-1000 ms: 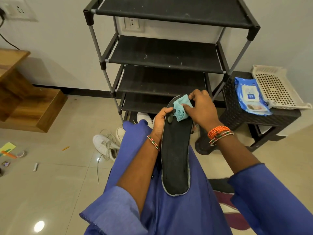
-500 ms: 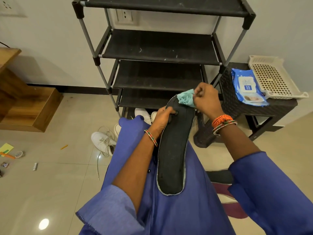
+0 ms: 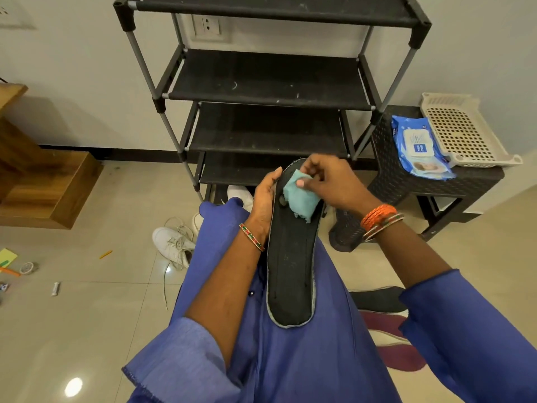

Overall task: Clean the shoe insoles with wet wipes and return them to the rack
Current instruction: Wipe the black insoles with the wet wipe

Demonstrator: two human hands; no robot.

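Insole is lying lengthwise along my lap, heel end toward me and toe end pointing at the rack, because my thigh is giving it a firm backing to rub against. My left hand is gripping the insole's left edge near the toe, fingers curled around it, so it is not sliding while I am scrubbing. My right hand is pinching a folded teal wet wipe and pressing it flat on the toe area, where I judge the grime is gathering. I am sitting just in front of the rack so the cleaned insole is going back with a short reach; its shelves are bare. The wipes pack is lying on the dark stool just right of the rack, near my wiping hand for a fresh sheet. White shoes are lying on the floor left of the rack's foot.
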